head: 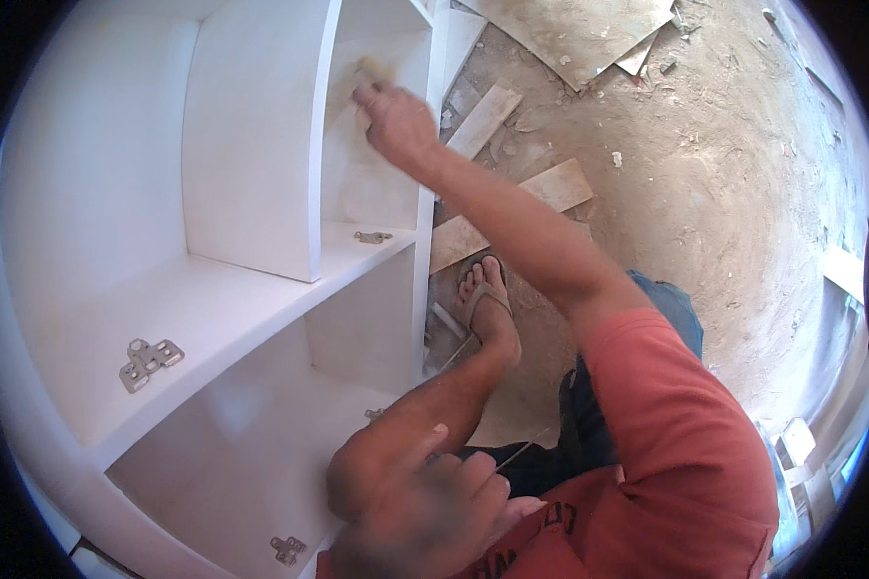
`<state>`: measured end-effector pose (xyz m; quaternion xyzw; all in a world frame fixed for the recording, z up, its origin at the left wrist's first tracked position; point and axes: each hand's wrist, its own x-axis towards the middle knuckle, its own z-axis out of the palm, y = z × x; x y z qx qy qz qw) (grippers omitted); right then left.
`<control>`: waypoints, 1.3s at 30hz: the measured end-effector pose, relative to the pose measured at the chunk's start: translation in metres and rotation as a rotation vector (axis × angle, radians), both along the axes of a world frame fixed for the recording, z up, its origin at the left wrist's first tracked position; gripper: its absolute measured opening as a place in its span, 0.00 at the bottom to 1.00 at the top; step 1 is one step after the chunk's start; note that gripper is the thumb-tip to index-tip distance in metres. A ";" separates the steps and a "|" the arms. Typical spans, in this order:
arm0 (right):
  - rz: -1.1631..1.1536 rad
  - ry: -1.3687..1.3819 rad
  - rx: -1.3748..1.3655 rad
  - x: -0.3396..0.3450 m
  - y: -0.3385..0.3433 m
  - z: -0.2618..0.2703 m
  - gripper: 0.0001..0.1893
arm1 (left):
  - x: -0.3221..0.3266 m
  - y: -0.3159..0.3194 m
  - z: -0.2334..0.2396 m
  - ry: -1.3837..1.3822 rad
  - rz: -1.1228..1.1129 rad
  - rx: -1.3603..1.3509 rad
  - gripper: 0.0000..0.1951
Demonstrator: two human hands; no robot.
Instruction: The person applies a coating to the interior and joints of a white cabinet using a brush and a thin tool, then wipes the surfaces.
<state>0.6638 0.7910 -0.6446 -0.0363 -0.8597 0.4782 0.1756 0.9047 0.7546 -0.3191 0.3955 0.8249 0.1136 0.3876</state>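
Observation:
My right hand (398, 123) reaches into the narrow upper compartment of a white cabinet (253, 137). Its fingers are closed on a small tan item (371, 70), too blurred to name, near the inner panel. Low in the picture is my left hand (449, 499), blurred and close to the camera, with its fingers bent; whether it holds anything cannot be told. A thin strand or rod (523, 449) shows beside it. Metal hinge plates lie or sit on the cabinet's shelf, one at the front left (150, 363) and one under my right hand (372, 237). Another plate (287, 550) is in the lower compartment.
My bare knee (362, 470) is against the lower compartment's opening, and my sandalled foot (487, 297) stands beside the cabinet. Board offcuts (557, 184) and debris lie on the dusty floor (695, 181). Larger flat sheets (572, 36) lie at the top.

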 end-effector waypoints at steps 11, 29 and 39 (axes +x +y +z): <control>0.007 -0.155 -0.508 -0.039 -0.059 0.003 0.15 | -0.018 -0.013 0.005 -0.021 0.070 0.001 0.13; 0.135 0.365 -0.073 -0.118 -0.049 -0.046 0.10 | -0.033 -0.001 -0.003 -0.033 0.085 -0.002 0.12; 0.092 0.032 0.554 -0.041 0.018 0.023 0.08 | -0.037 -0.011 -0.009 -0.024 0.076 -0.015 0.13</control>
